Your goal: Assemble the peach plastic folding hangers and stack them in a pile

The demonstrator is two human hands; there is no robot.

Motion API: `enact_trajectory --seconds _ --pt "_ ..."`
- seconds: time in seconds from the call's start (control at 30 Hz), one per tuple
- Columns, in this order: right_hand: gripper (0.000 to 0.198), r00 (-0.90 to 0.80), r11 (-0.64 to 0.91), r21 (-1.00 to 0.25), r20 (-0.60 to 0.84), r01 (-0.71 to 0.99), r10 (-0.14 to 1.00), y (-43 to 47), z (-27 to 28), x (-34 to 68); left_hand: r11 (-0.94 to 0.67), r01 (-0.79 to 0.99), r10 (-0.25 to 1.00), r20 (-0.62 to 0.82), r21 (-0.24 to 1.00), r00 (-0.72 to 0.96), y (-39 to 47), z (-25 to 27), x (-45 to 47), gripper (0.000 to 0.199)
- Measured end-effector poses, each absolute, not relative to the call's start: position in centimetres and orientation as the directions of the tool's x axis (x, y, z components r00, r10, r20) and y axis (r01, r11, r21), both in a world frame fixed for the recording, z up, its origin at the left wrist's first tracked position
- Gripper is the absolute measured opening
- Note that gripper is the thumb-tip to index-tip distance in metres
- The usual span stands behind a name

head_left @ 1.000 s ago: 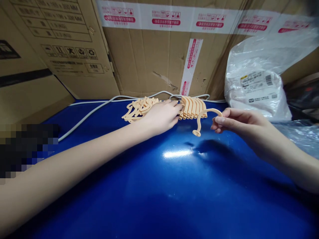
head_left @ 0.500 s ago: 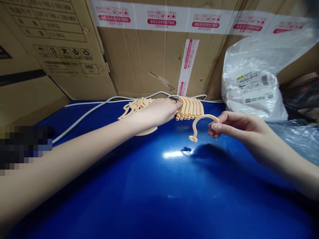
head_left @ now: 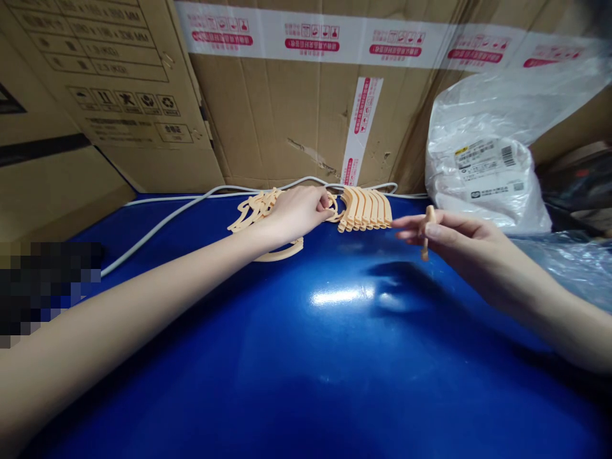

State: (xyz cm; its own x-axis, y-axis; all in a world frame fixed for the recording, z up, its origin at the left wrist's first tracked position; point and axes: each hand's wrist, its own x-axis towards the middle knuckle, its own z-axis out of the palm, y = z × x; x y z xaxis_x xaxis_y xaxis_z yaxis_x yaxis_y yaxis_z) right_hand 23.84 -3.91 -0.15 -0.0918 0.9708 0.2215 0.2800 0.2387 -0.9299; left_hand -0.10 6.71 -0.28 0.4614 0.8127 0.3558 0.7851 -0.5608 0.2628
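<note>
My right hand (head_left: 461,239) pinches a cream plastic hook-shaped piece (head_left: 427,239) above the blue table, edge-on to me, between thumb and index finger; its other fingers stretch out to the left. My left hand (head_left: 302,209) reaches to the back of the table, fingertips closed on one of the curved cream plastic pieces (head_left: 335,205). Right of these fingers, a neat row of curved cream plastic arms (head_left: 366,207) lies side by side. A loose heap of similar cream pieces (head_left: 251,209) is partly hidden behind my left hand. One curved arm (head_left: 282,253) lies in front of it.
Behind the pieces runs a pale cable (head_left: 215,189) along the blue table (head_left: 306,357). Cardboard boxes (head_left: 272,121) wall off the back and left. A white plastic bag (head_left: 478,172) with a label stands at the right, with clear plastic film (head_left: 568,264) before it.
The hook-shaped piece in my right hand has turned from side-on to edge-on. My left hand has drawn slightly left from the row, its fingers now curled.
</note>
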Motion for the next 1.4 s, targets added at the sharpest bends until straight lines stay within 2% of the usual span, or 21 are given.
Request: enact_trajectory --seconds 0.1,0.2,0.33,0.47,0.57,0.67,0.83,1.1,1.23,1.4 --pt "0.031 -0.200 0.338 -0.842 0.277 0.421 0.940 -4.1 0.1 23.4 -0.559 0.814 0.795 0.380 0.156 0.473 6.3 0.1 0.1 0.019" --pt "0.031 -0.268 0.391 -0.796 0.295 0.462 0.917 -4.7 0.5 22.7 -0.625 0.774 0.737 0.406 0.105 0.540 5.7 0.4 0.9 0.021" --pt "0.021 -0.231 0.381 -0.782 0.304 0.493 0.924 -5.4 0.6 22.4 -0.751 0.659 0.598 0.389 -0.034 0.701 4.8 0.5 2.8 0.023" --pt "0.010 -0.099 0.408 -0.806 0.407 0.430 0.908 -5.2 0.6 23.2 -0.816 0.564 0.485 0.383 -0.126 0.786 4.7 0.1 5.0 0.029" --pt "0.003 0.027 0.450 -0.818 0.491 0.359 0.871 -4.8 0.8 23.9 -0.842 0.519 0.444 0.355 -0.150 0.823 5.2 -0.3 6.7 0.031" --pt "0.003 0.090 0.448 -0.838 0.496 0.311 0.864 -4.5 1.0 24.5 -0.850 0.497 0.413 0.360 -0.178 0.836 5.8 -0.8 8.1 0.031" --pt "0.003 0.093 0.433 -0.857 0.473 0.279 0.876 -4.2 1.0 24.7 -0.831 0.510 0.395 0.410 -0.222 0.822 6.1 -1.3 9.5 0.029" --pt "0.007 0.083 0.450 -0.851 0.486 0.270 0.870 -4.3 1.0 24.8 -0.800 0.542 0.432 0.380 -0.257 0.818 5.2 -1.7 9.6 0.030" --pt "0.006 0.101 0.447 -0.853 0.487 0.267 0.868 -4.3 1.2 24.9 -0.794 0.542 0.446 0.342 -0.274 0.827 3.2 -1.7 9.0 0.038" --pt "0.006 0.116 0.458 -0.852 0.497 0.255 0.860 -4.6 1.5 24.9 -0.829 0.519 0.448 0.308 -0.210 0.840 -1.4 -2.1 7.4 0.056"
